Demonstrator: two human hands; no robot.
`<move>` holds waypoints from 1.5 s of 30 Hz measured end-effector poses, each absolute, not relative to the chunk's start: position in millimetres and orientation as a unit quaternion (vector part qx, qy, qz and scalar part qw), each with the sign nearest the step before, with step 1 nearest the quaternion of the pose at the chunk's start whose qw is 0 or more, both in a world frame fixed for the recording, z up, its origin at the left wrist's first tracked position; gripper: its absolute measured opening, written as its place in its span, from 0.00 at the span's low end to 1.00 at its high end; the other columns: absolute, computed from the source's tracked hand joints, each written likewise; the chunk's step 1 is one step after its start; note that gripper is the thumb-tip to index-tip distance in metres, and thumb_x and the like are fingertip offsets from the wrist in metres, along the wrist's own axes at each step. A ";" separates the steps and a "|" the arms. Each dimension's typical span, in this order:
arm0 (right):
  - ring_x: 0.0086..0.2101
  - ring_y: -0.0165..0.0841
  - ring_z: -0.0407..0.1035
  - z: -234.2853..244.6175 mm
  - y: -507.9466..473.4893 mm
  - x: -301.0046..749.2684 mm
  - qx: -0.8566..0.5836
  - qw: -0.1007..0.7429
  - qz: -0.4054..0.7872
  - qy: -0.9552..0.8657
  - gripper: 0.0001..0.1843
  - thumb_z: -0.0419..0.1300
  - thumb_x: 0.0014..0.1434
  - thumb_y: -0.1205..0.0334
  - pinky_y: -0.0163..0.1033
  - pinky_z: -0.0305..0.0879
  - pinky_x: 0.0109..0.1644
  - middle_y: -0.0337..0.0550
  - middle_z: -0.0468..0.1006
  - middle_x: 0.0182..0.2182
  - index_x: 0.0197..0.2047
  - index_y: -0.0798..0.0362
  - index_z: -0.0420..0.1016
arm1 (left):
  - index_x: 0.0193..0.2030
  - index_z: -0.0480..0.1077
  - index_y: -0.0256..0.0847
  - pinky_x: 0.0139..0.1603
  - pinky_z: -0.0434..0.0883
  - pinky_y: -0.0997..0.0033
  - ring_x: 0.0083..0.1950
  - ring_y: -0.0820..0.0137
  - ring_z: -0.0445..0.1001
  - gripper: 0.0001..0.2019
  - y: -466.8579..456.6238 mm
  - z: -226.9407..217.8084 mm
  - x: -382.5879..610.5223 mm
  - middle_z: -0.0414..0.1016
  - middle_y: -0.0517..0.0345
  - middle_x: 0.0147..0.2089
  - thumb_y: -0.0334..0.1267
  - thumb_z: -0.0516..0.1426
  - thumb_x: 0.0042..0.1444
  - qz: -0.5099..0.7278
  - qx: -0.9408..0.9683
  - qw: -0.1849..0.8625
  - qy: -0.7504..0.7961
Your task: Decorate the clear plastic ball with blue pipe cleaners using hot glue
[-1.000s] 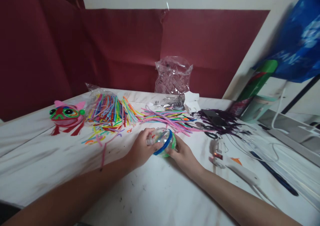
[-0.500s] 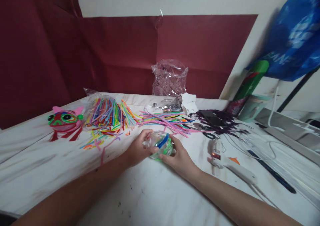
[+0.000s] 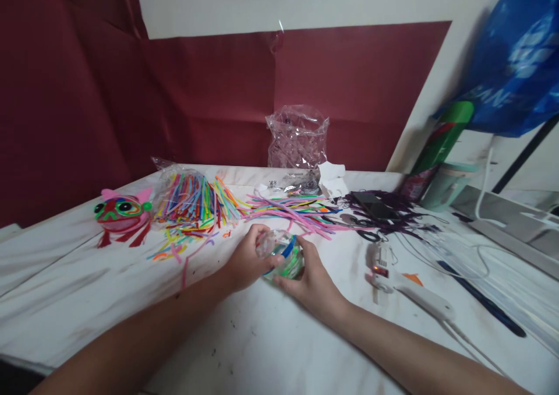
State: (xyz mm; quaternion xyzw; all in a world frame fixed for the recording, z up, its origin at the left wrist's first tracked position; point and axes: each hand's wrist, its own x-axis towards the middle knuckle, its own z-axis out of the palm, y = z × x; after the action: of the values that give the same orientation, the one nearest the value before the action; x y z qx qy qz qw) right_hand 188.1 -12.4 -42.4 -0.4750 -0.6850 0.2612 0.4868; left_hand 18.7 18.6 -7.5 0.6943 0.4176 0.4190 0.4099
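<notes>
Between my two hands is a clear, rounded plastic ball point(image 3: 283, 244) with a blue strip across it and green strips on its lower right side. My left hand point(image 3: 250, 261) grips it from the left, thumb laid near the blue strip. On the right side, my right hand point(image 3: 309, 271) has its fingers curled round the ball, thumb at the lower front. Palms and fingers cover parts of the ball. Just beyond it lie loose pipe cleaners point(image 3: 292, 211), mostly pink, with green and blue ones among them.
At left stands a pink animal-face craft point(image 3: 123, 215) with red tassels. Beside it is a bag of colourful pipe cleaners point(image 3: 186, 200). A white glue gun point(image 3: 419, 295) with a lit orange light lies at right, near scissors point(image 3: 369, 235), a phone point(image 3: 374, 205) and a dark stick point(image 3: 480, 299).
The blue strip on the ball sits slightly further right and is tilted more steeply, with my left thumb shifted along it. Both hands still hold the ball. The view has shifted slightly.
</notes>
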 end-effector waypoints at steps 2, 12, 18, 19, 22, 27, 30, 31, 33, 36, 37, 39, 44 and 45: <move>0.53 0.46 0.62 -46.2 -10.8 187.7 -0.476 0.493 0.268 -0.677 0.42 0.67 0.43 0.58 0.54 0.59 0.58 0.52 0.64 0.52 0.58 0.51 0.52 | 0.48 0.61 0.40 0.40 0.67 0.68 0.41 0.66 0.70 0.29 20.5 -8.1 17.4 0.69 0.55 0.43 0.47 0.65 0.41 0.419 0.694 0.426 0.402; 0.46 0.42 0.71 -38.1 0.9 199.1 -0.379 0.537 0.531 -0.535 0.29 0.67 0.47 0.51 0.47 0.69 0.47 0.47 0.76 0.46 0.50 0.52 0.67 | 0.41 0.67 0.39 0.45 0.70 0.62 0.45 0.62 0.74 0.24 30.4 -5.4 7.4 0.74 0.51 0.44 0.58 0.59 0.47 0.492 0.578 0.533 0.373; 0.42 0.41 0.74 -35.1 0.9 200.1 -0.344 0.523 0.621 -0.472 0.26 0.69 0.45 0.49 0.44 0.71 0.41 0.45 0.79 0.42 0.46 0.50 0.72 | 0.42 0.68 0.38 0.50 0.67 0.63 0.50 0.61 0.71 0.21 28.4 -3.6 6.6 0.73 0.49 0.46 0.47 0.64 0.43 0.482 0.606 0.497 0.391; 0.42 0.41 0.74 -35.1 0.7 199.6 -0.341 0.522 0.626 -0.468 0.25 0.69 0.46 0.49 0.44 0.71 0.41 0.45 0.79 0.42 0.45 0.50 0.72 | 0.42 0.68 0.38 0.49 0.67 0.63 0.51 0.60 0.70 0.22 27.8 -3.8 7.1 0.73 0.49 0.47 0.46 0.64 0.42 0.476 0.614 0.496 0.389; 0.41 0.41 0.74 -34.6 -0.2 198.3 -0.343 0.516 0.628 -0.472 0.24 0.69 0.45 0.49 0.44 0.70 0.42 0.45 0.79 0.41 0.44 0.50 0.72 | 0.43 0.65 0.39 0.45 0.68 0.64 0.52 0.58 0.69 0.25 24.9 -5.3 9.7 0.71 0.49 0.48 0.44 0.66 0.39 0.463 0.632 0.480 0.394; 0.43 0.40 0.73 -34.4 -3.0 195.9 -0.354 0.508 0.599 -0.507 0.28 0.69 0.46 0.49 0.42 0.70 0.41 0.46 0.77 0.44 0.48 0.51 0.69 | 0.43 0.62 0.40 0.42 0.70 0.65 0.51 0.58 0.70 0.25 21.0 -9.1 13.0 0.69 0.50 0.47 0.43 0.66 0.38 0.472 0.650 0.432 0.410; 0.44 0.42 0.72 -35.6 -4.9 193.8 -0.371 0.510 0.580 -0.516 0.29 0.68 0.46 0.48 0.43 0.71 0.40 0.47 0.77 0.44 0.48 0.51 0.68 | 0.42 0.63 0.40 0.42 0.71 0.66 0.51 0.58 0.70 0.24 22.0 -12.7 12.8 0.70 0.50 0.46 0.44 0.65 0.40 0.473 0.663 0.419 0.402; 0.44 0.42 0.72 -36.1 -5.3 193.1 -0.381 0.512 0.571 -0.517 0.29 0.68 0.46 0.47 0.43 0.71 0.40 0.48 0.76 0.45 0.48 0.51 0.67 | 0.43 0.63 0.40 0.43 0.71 0.66 0.52 0.58 0.70 0.23 22.7 -14.1 12.6 0.70 0.50 0.47 0.44 0.64 0.41 0.473 0.667 0.415 0.399; 0.45 0.44 0.71 -37.5 -5.8 192.2 -0.404 0.520 0.543 -0.520 0.31 0.69 0.44 0.48 0.45 0.72 0.40 0.49 0.76 0.45 0.48 0.52 0.66 | 0.43 0.62 0.40 0.43 0.71 0.66 0.51 0.59 0.71 0.23 23.7 -16.3 12.1 0.71 0.50 0.47 0.44 0.64 0.42 0.470 0.679 0.405 0.393; 0.45 0.46 0.70 -39.3 -5.1 191.3 -0.433 0.536 0.491 -0.533 0.32 0.69 0.42 0.50 0.47 0.71 0.41 0.51 0.75 0.46 0.48 0.53 0.65 | 0.44 0.63 0.41 0.44 0.72 0.62 0.49 0.59 0.73 0.21 22.0 -14.1 10.8 0.72 0.51 0.46 0.43 0.63 0.44 0.455 0.698 0.372 0.410; 0.45 0.46 0.70 -39.7 -4.6 191.1 -0.442 0.538 0.475 -0.538 0.32 0.69 0.42 0.51 0.48 0.71 0.41 0.51 0.75 0.45 0.48 0.53 0.65 | 0.44 0.64 0.41 0.47 0.72 0.60 0.50 0.59 0.73 0.20 20.4 -11.5 10.2 0.73 0.50 0.46 0.41 0.63 0.44 0.453 0.708 0.342 0.420; 0.44 0.46 0.71 -40.1 -3.6 190.6 -0.458 0.542 0.445 -0.547 0.31 0.69 0.41 0.53 0.49 0.70 0.43 0.50 0.76 0.44 0.47 0.53 0.66 | 0.43 0.68 0.41 0.55 0.68 0.56 0.55 0.57 0.70 0.18 16.4 -4.6 8.8 0.73 0.48 0.50 0.37 0.63 0.43 0.456 0.742 0.247 0.425; 0.43 0.43 0.71 -39.8 -3.8 189.0 -0.466 0.538 0.408 -0.573 0.32 0.69 0.40 0.56 0.47 0.68 0.47 0.47 0.77 0.44 0.48 0.52 0.65 | 0.35 0.74 0.42 0.61 0.64 0.56 0.58 0.57 0.69 0.08 10.1 7.3 6.2 0.71 0.46 0.56 0.33 0.60 0.46 0.422 0.825 0.130 0.352; 0.42 0.42 0.71 -39.6 -4.2 188.7 -0.463 0.536 0.410 -0.574 0.32 0.69 0.40 0.56 0.46 0.68 0.46 0.47 0.77 0.43 0.48 0.52 0.65 | 0.34 0.74 0.42 0.60 0.65 0.58 0.57 0.59 0.71 0.07 10.1 7.8 6.2 0.72 0.46 0.56 0.33 0.59 0.47 0.411 0.833 0.132 0.346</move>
State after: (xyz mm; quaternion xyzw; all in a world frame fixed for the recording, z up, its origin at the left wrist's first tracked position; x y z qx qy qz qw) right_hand 188.7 -4.2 -39.6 -0.4635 -0.5742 0.4102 0.5359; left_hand 6.2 10.1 7.8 0.8329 0.3461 0.4112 0.1321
